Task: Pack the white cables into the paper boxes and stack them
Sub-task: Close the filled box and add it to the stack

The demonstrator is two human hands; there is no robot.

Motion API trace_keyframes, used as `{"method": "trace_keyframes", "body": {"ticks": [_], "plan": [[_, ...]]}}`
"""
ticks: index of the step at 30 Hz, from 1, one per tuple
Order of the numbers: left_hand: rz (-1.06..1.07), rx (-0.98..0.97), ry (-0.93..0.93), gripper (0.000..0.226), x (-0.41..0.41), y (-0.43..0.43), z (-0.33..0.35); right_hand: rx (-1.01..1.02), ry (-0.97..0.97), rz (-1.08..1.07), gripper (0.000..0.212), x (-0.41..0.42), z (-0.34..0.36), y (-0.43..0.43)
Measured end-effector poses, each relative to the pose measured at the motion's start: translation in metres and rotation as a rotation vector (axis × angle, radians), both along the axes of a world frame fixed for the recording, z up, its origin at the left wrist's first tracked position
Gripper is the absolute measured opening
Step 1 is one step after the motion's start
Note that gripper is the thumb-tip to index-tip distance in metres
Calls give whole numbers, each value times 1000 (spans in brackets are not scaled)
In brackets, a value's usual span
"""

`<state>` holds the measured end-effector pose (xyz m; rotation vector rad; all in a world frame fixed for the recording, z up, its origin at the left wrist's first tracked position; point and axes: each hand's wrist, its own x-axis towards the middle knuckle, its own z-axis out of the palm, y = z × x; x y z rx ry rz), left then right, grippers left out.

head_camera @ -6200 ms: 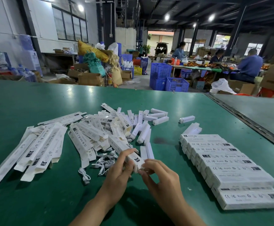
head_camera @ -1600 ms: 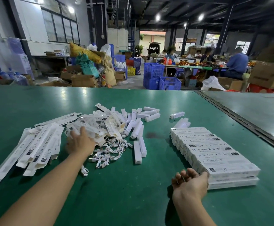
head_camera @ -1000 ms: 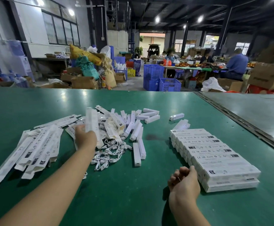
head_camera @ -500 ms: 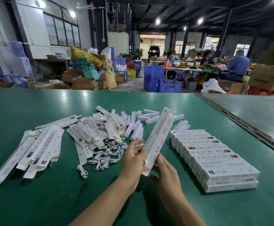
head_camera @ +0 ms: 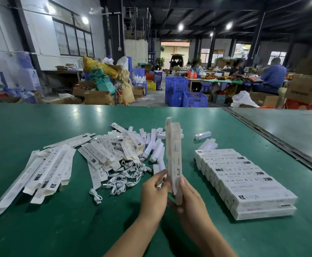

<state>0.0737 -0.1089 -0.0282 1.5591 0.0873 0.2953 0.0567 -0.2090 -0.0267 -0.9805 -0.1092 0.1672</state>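
Note:
A long white paper box stands nearly upright above the green table, its top flap open. My left hand and my right hand both grip its lower end. Several coiled white cables lie in a tangle just left of my hands. Flat unfolded boxes lie at the left and in a pile behind the cables. Packed boxes sit in a stacked row at the right.
Small white inner pieces lie behind the held box, and one lies apart near the stack. A metal seam separates a second table at the right. People work at a far bench beyond blue crates.
My left hand picked a flat box from the pile and brought it to the centre. My right hand left the stack and joined it. The box now stands more upright.

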Motion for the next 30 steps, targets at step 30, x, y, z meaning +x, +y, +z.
{"method": "trace_keyframes", "body": {"ticks": [30], "plan": [[-234, -882, -49, 32, 7, 46, 1, -392, 55, -114, 10, -8, -2, 5]]}}
